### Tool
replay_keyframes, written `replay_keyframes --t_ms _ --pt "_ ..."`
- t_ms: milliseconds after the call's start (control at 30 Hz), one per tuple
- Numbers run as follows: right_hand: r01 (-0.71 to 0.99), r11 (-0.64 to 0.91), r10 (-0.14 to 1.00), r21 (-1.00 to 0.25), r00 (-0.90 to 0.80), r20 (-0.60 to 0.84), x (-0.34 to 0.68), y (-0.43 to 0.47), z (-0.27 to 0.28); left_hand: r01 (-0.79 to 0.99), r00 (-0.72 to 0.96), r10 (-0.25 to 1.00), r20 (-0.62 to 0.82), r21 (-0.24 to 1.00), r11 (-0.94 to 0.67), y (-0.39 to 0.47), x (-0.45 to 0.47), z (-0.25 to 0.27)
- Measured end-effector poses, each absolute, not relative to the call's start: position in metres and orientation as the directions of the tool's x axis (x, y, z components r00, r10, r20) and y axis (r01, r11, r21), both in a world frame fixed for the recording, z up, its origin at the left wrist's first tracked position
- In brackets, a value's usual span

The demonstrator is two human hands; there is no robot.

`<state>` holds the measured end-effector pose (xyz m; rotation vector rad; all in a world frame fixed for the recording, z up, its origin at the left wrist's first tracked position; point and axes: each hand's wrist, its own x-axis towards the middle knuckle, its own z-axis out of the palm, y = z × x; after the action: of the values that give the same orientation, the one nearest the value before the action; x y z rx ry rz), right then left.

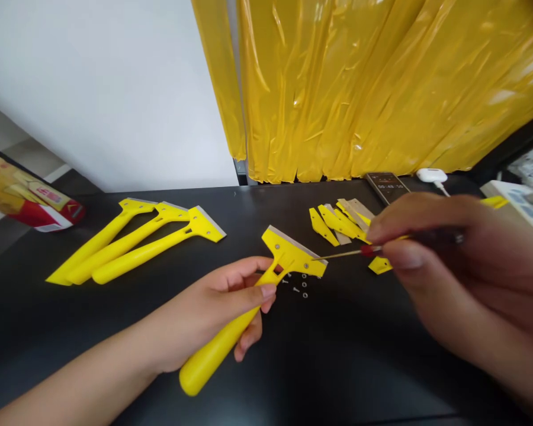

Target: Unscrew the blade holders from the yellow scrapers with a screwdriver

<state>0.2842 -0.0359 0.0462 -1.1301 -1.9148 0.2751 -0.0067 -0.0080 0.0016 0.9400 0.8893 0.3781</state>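
Note:
My left hand [231,296] is closed around the neck of a yellow scraper [222,343], its head tilted up and away from me. Two screws show in the scraper's head, and a metal blade edge runs along its far side. Between the thumb and fingers of my right hand [453,284] is a thin screwdriver [344,254] with a red and dark handle. Its tip is at the scraper's head, close to the right screw; whether it touches I cannot tell. Small screws and nuts [305,286] lie on the table just beyond the scraper's neck.
Three yellow scrapers [146,254] lie side by side at the left. Yellow plates and blades [337,223] are piled at the right, near a phone [385,186] and a white earbud case [432,176]. A red and yellow package [31,195] stands far left on the black table [320,367].

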Motion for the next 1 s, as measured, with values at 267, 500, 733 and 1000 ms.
replay_keyframes --t_ms 267,500,733,1000 --pt "0.539 0.689 0.718 -0.485 -0.413 0.560 0.270 -0.025 0.032 0.019 0.582 0.612 -0.535 0.761 0.648 -0.005 -0.006 -0.003" --pt "0.536 0.671 0.737 -0.513 -0.402 0.543 0.269 -0.029 0.032 0.024 0.590 0.602 -0.538 0.757 0.653 -0.006 -0.006 -0.003" --pt "0.606 0.666 0.726 -0.435 -0.392 0.565 0.270 -0.028 0.026 0.024 0.593 0.597 -0.540 0.753 0.658 -0.005 -0.006 -0.002" --pt "0.574 0.712 0.702 -0.405 -0.575 0.420 0.274 -0.028 0.045 0.031 0.597 0.545 -0.589 0.696 0.718 -0.003 -0.012 0.000"
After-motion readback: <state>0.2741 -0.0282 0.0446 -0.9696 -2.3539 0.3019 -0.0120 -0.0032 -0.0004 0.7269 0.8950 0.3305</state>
